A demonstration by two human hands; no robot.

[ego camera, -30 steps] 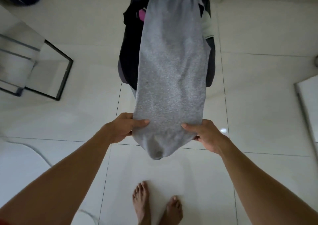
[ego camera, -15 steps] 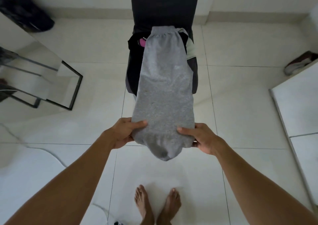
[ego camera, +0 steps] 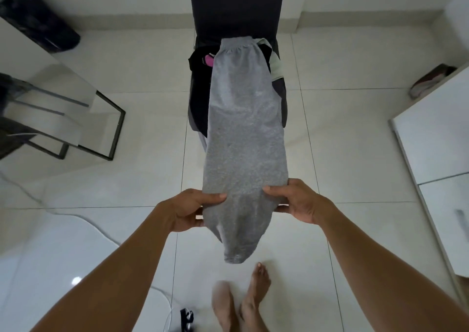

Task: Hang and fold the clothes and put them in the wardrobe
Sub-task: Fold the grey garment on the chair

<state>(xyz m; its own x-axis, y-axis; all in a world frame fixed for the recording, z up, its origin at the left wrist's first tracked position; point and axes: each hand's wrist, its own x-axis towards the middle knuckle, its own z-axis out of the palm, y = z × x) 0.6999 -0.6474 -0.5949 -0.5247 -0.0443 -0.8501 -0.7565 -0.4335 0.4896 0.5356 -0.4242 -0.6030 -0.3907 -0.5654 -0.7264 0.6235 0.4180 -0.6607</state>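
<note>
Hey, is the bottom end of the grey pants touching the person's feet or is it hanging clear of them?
Cannot tell. In the head view, the grey pants hang from both hands, their lower end just above the bare feet, but looking straight down hides any height gap.

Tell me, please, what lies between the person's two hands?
In the head view, the grey garment spans between the left hand and right hand.

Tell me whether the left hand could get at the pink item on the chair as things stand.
Probably not right away. The left hand is pinching the grey trousers along with the right hand, and the pink item lies at the far end of the chair, partly tucked under those trousers.
</note>
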